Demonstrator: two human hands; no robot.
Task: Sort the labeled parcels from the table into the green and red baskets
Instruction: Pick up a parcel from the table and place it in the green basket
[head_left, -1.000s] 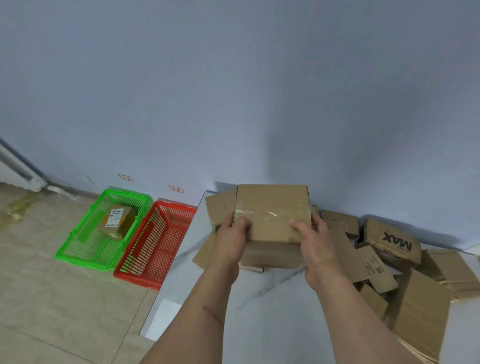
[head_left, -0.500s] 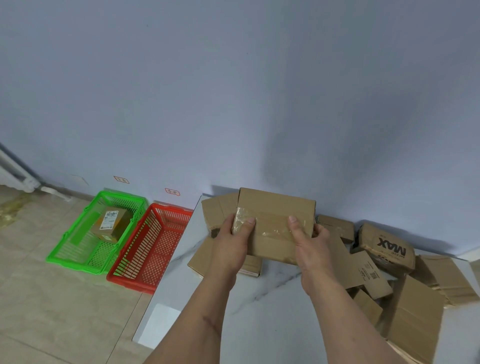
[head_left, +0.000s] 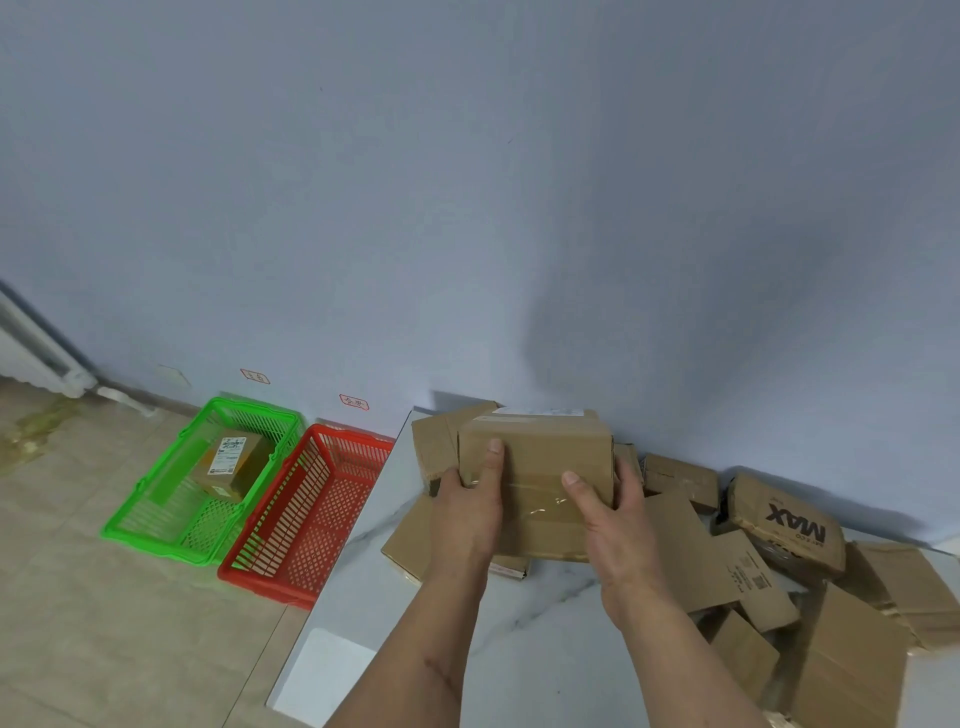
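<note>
Both hands hold one cardboard parcel (head_left: 537, 467) above the table (head_left: 545, 654), the left hand (head_left: 470, 506) gripping its left edge and the right hand (head_left: 615, 525) its right edge, thumbs on the taped face. Left of the table, on the floor, stand the red basket (head_left: 306, 514) and beyond it the green basket (head_left: 202, 478), which holds a labeled box (head_left: 231, 465).

The white marble-veined worktop (head_left: 545, 649) carries plain brown cardboard parcels (head_left: 535, 467), one printed with black lettering (head_left: 795, 527). A bright green lattice plastic basket (head_left: 156, 514) sits beside a red lattice plastic basket (head_left: 291, 530) on beige floor tiles (head_left: 78, 597).
</note>
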